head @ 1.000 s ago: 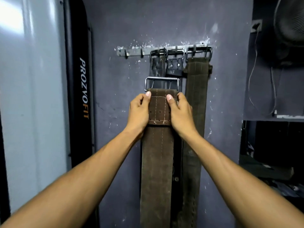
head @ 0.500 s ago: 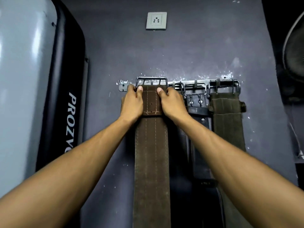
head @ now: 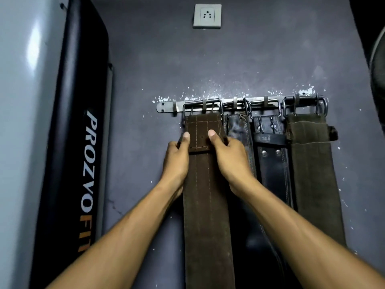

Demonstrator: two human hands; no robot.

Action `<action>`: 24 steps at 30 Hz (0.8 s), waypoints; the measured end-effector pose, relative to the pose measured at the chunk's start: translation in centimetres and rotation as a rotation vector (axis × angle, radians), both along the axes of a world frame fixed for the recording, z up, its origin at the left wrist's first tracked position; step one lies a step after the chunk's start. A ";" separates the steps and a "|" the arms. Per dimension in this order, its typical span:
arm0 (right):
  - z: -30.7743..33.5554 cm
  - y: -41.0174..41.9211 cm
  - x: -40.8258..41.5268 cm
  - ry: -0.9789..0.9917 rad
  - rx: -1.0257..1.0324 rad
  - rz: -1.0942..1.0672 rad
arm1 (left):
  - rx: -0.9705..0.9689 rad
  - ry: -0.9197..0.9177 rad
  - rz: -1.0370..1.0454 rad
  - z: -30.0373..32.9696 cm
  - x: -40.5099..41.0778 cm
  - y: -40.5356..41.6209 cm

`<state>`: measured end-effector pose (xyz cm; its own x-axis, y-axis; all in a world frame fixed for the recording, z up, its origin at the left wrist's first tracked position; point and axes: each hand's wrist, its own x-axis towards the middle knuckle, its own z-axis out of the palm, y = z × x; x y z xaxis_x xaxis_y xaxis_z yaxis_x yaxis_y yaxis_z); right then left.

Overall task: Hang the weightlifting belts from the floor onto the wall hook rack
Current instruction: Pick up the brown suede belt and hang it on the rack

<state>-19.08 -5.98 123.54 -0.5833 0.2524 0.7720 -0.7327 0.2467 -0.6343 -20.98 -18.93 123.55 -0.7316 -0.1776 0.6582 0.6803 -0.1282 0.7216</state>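
A metal hook rack (head: 166, 106) is fixed across the dark wall. A brown suede belt (head: 206, 205) hangs straight down from it, its steel buckle (head: 203, 106) looped over a hook near the rack's left end. My left hand (head: 177, 157) grips the belt's left edge just below the buckle, thumb on the front. My right hand (head: 229, 157) grips the right edge the same way. To the right hang a worn grey belt (head: 239, 130), a black leather belt (head: 273, 163) and an olive belt (head: 312, 174).
A tall black padded panel (head: 83, 142) with PROZVOFIT lettering stands against the wall on the left, beside a pale grey surface (head: 25, 122). A wall socket (head: 207, 16) sits above the rack. A dark round object (head: 378, 59) shows at the right edge.
Both hands lifted the brown belt up to the rack and its buckle now sits over a hook. My hands have slid a little lower on the belt.
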 end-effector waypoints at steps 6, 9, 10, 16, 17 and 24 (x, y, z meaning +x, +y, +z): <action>-4.8 -0.4 -0.2 0.033 0.071 -0.152 | -0.096 -0.015 0.041 -5.9 1.3 0.8; -4.8 -0.5 0.3 0.037 0.039 -0.113 | -0.056 0.021 0.080 -5.9 2.0 1.5; -4.9 -0.3 0.6 0.027 0.023 -0.063 | -0.039 0.031 0.045 -5.9 2.3 1.5; -13.5 1.5 2.9 -0.091 0.109 0.120 | -0.028 0.004 -0.209 -13.5 3.9 0.8; -15.4 1.6 3.0 -0.066 0.133 0.084 | -0.019 -0.022 -0.221 -15.3 4.1 1.0; -17.6 1.1 3.4 -0.038 -0.012 0.158 | 0.051 -0.073 -0.166 -17.3 6.3 2.1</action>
